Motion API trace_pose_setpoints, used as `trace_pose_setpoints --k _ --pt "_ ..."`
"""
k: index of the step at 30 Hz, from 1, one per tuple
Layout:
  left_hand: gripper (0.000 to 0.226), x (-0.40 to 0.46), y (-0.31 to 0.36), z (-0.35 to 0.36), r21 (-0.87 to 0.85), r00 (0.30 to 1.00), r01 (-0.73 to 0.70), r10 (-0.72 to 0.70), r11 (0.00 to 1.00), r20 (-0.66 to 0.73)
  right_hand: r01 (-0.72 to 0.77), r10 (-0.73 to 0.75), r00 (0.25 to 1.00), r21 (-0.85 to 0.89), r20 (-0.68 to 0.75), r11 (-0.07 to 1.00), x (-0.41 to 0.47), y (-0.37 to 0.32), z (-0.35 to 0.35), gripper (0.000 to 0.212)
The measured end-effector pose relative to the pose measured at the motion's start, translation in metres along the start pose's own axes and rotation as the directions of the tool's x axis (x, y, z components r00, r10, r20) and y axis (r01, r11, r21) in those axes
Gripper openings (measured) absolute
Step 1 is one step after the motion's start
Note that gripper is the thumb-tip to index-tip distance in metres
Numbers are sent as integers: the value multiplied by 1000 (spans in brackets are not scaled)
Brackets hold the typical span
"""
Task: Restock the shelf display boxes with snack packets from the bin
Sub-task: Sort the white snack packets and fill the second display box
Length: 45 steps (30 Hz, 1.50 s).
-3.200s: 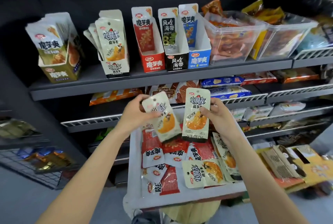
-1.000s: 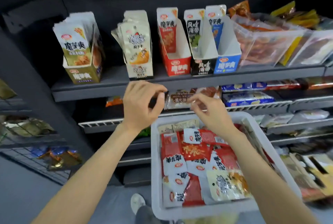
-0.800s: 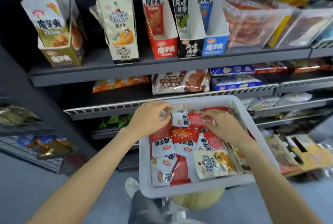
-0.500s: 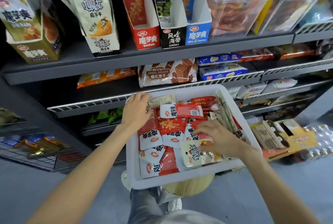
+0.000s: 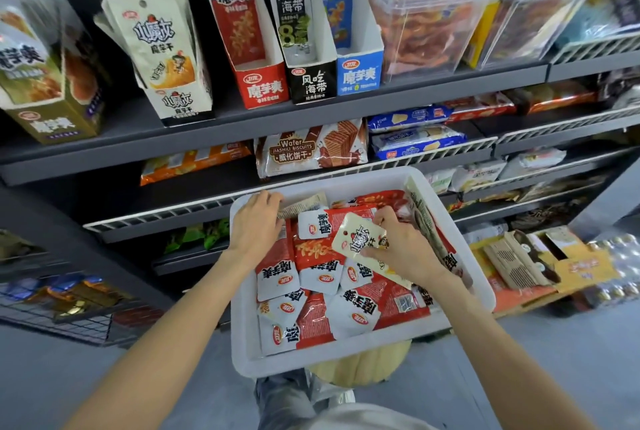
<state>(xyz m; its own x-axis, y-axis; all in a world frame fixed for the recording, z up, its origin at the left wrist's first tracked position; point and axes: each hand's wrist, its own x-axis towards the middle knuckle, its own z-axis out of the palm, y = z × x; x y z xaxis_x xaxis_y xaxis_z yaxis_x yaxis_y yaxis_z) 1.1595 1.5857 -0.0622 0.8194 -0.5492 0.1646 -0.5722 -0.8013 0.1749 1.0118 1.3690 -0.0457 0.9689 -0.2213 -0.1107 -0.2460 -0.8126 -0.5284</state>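
The right hand (image 5: 401,249) has its grip pinched on a cream-coloured flat snack packet with black lettering and an orange picture (image 5: 360,239), lifted just above the heap near the far right part of the white rectangular plastic bin (image 5: 242,343). The left hand (image 5: 256,228) lies at the bin's far left corner, fingers curled down over a pale printed packet (image 5: 304,202) against the far wall; whether that grip is really closed on it, I cannot tell. The bin is otherwise heaped with red-and-white foil packets (image 5: 311,273), overlapping and facing every way.

The matching cream cardboard display box (image 5: 176,97) stands on the upper grey shelf (image 5: 242,124), second from its left end, already crowded with upright packets that fan out over its sides. The red cardboard display box (image 5: 263,83) beside it holds very few.

The likely step is carrying the cream packet up to its box. The risks I see: the hold is on the packet's middle and lower part, so the top may flop and catch on the fanned packets; pushing into so full a box could tip one off the shelf's front edge; and the glossy foil may slip from a light pinch.
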Motion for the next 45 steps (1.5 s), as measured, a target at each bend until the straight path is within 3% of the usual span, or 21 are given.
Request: trace_pose_setpoints --k 5,10,15,20,23,28,35,42,45 --pt "16 4 5 -7 57 999 49 -49 997 -8 -15 22 997 90 -75 996 5 3 7 42" --pt "10 -6 3 -25 -209 974 58 -101 976 -204 -37 81 988 301 -135 953 4 5 4 37" --pt "27 -29 5 -39 -643 934 169 -330 747 -139 -48 231 961 736 -149 675 1 -11 -14 19" --pt "10 -39 2 -67 -777 892 149 -422 611 -162 64 130 976 797 -176 600 10 -44 -32 19" --pt "19 -40 -5 -89 -849 878 103 -448 519 -167 110 87 978 830 -187 546 21 -69 -41 18" --pt "23 -30 -21 -147 -889 826 -79 -469 452 -312 243 4 960 835 -281 493 52 -118 -63 9" --pt "39 30 -55 -216 -863 766 -242 -458 444 -451 338 -70 940 879 -335 336 99 -190 -90 18" --pt "35 82 -73 -210 -740 719 -229 -402 632 -566 442 54 887 876 -459 195 118 -218 -105 32" --pt "32 85 -86 -204 -671 695 -167 -396 722 -600 442 71 882 869 -467 221 123 -219 -107 31"
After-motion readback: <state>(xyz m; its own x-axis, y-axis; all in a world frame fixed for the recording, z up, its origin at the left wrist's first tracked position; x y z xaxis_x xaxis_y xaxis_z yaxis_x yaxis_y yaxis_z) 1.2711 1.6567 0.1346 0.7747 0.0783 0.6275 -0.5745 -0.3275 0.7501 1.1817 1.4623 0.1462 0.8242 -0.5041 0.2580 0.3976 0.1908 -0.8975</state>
